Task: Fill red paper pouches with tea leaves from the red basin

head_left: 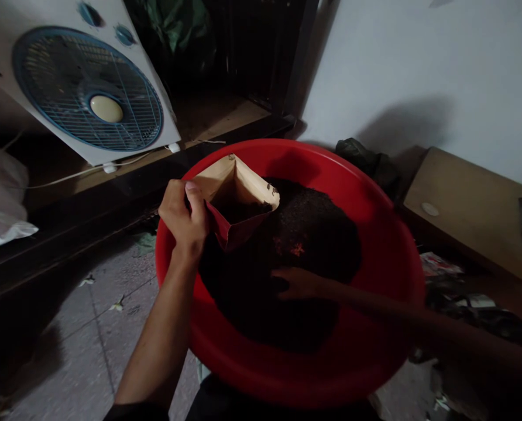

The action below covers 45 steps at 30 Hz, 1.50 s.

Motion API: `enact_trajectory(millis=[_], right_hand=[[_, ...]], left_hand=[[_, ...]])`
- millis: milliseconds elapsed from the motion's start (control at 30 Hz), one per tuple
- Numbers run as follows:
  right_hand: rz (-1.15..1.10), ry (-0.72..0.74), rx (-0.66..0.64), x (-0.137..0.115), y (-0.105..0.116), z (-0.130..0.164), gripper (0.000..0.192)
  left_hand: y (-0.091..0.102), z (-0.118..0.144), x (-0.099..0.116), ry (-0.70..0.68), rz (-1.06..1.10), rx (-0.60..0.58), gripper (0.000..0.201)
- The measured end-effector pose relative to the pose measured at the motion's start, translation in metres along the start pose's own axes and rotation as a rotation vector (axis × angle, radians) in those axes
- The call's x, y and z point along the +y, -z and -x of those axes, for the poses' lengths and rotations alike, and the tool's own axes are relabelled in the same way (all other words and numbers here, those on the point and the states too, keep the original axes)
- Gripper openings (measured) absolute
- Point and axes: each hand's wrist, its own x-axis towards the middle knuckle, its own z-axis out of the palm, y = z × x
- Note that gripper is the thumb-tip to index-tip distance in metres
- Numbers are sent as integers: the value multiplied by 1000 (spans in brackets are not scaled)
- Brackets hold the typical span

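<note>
My left hand (184, 216) grips the left edge of a paper box (243, 225), thumb over the rim. The box is red outside and tan inside, open at the top and tilted, with dark soil-like material in it. Below it stands a large red basin (388, 245) holding a broad heap of dark loose soil (318, 216). Inside the basin, my right hand (302, 283) is low at the soil in deep shade, thumb and fingers apart. Whether some soil lies between its fingers is too dark to tell. Small orange-red bits (296, 249) lie on the soil near it.
A white box fan (107, 108) with a blue grille stands on a ledge at upper left, its cord trailing along it. A plastic bag (2, 196) sits at far left. Right of the basin is a tan board (463, 199) beside clutter. A white wall (440, 64) rises behind.
</note>
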Motion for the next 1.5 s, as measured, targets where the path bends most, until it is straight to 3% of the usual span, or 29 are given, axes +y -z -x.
enact_trajectory(millis=[67, 133, 200, 333, 400, 467, 567, 667, 767, 867, 967, 1000, 1033, 1100, 1133, 1233, 1333, 1400, 1500], right_hand=[[-79, -35, -5, -7, 1, 16, 42], [-147, -88, 75, -14, 7, 31, 39], [-213, -123, 291, -22, 20, 42, 40], [-465, -85, 891, -50, 67, 47, 42], [-568, 45, 1127, -70, 96, 40, 41], [-590, 233, 1257, -92, 120, 27, 39], [-530, 436, 1199, -120, 141, 9, 43], [-451, 496, 1082, -139, 144, 2, 50], [-416, 546, 1066, -142, 142, 7, 50], [-393, 537, 1168, -120, 144, 13, 46], [-365, 338, 1334, -68, 144, 5, 41], [-337, 213, 1311, -48, 141, -1, 42], [-287, 57, 1206, -28, 134, -8, 44], [-151, -248, 787, 3, 112, -25, 51], [-126, -306, 654, 13, 96, -34, 59], [-73, -354, 432, 19, 40, -56, 90], [19, -340, 268, -2, -4, -67, 115], [50, -326, 171, -16, -18, -65, 117], [59, -286, 50, -25, -19, -45, 111]], left_hand=[[0, 0, -1, 2, 3, 0, 37], [-1, 0, -1, -1, -3, 9, 38], [-1, 1, 0, -3, 4, 6, 39], [-1, 4, 5, -73, 112, -81, 40], [-2, 7, 8, -138, 175, -130, 39], [-4, 11, 10, -188, 215, -185, 38], [-6, 16, 12, -213, 202, -274, 36], [-7, 17, 13, -190, 152, -284, 35], [-7, 14, 12, -137, 115, -241, 34], [-6, 11, 11, -90, 78, -179, 35], [-6, 9, 10, -56, 58, -111, 36], [-6, 9, 9, -42, 54, -92, 36], [-6, 8, 8, -28, 49, -76, 36], [-6, 7, 7, -11, 42, -47, 37], [-5, 6, 6, -9, 39, -31, 38], [-5, 5, 3, -3, 40, 5, 38], [-5, 5, 1, -4, 56, 9, 37], [-5, 5, 1, -17, 64, 4, 37], [-6, 4, 0, -27, 68, -6, 38]])
